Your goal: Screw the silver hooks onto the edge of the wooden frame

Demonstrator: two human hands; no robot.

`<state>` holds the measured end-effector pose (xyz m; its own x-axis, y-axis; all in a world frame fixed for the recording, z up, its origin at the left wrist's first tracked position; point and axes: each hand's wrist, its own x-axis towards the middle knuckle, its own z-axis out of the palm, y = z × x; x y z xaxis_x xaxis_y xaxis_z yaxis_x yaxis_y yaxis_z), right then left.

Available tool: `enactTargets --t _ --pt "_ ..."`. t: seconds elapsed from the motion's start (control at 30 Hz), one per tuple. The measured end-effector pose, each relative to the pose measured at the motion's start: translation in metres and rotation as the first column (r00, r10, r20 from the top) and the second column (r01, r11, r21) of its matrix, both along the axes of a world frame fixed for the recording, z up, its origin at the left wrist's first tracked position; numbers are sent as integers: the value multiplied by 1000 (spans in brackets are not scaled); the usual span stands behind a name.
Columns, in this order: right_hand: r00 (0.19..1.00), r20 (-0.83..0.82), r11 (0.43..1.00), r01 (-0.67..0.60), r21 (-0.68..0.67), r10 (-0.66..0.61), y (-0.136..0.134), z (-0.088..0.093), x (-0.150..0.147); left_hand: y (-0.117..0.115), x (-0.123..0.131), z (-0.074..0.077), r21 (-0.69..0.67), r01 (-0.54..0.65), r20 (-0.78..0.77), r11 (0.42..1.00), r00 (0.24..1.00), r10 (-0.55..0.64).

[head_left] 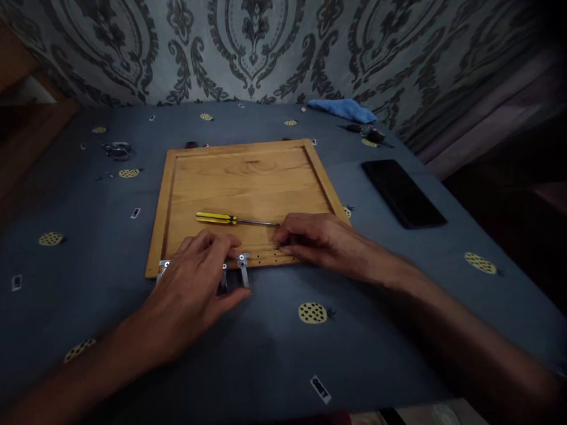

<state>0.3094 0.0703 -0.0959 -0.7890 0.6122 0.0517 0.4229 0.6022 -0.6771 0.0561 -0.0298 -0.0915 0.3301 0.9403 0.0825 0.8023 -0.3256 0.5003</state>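
Observation:
A framed wooden panel (248, 189) lies flat, with metal hooks (242, 268) screwed along its near edge. My left hand (195, 283) rests over that edge and partly hides the hooks; its thumb is spread away from the fingers, one hook showing between them. Close to small holes (275, 257) in the near rail, my right hand (314, 239) has its fingers pinched together; whatever is in them is too small to make out. A yellow-handled screwdriver (217, 218) lies on the panel, its shaft tip by my right fingers.
The blue tablecloth (283, 354) has pineapple prints. A black phone (403, 193) lies right of the panel. Behind it are a blue cloth (343, 110) and a dark tool-like object (367, 132). Some metal pieces (117, 150) lie at the left. A patterned curtain (283, 53) hangs at the back.

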Motion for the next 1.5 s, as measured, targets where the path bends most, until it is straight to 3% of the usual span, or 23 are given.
enactTargets --t 0.67,0.83,1.03,1.23,1.5 --pt "999 -23 999 -29 43 30 7 0 1 2 -1 -1 2 0 -29 1000 1000 0" --pt "999 -20 991 29 129 -27 6 -2 1 1 0 0 3 7 -22 1000 1000 -7" --pt "1000 -1 991 31 129 -31 6 -3 2 1 0 1 6 3 -15 1000 1000 -3" --pt "998 -34 989 -42 143 47 4 -2 -12 2 0 0 -1 11 -20 1000 1000 -11" --pt "998 53 990 -37 138 30 0 0 -32 2 2 1 -12 -5 -8 1000 1000 5"
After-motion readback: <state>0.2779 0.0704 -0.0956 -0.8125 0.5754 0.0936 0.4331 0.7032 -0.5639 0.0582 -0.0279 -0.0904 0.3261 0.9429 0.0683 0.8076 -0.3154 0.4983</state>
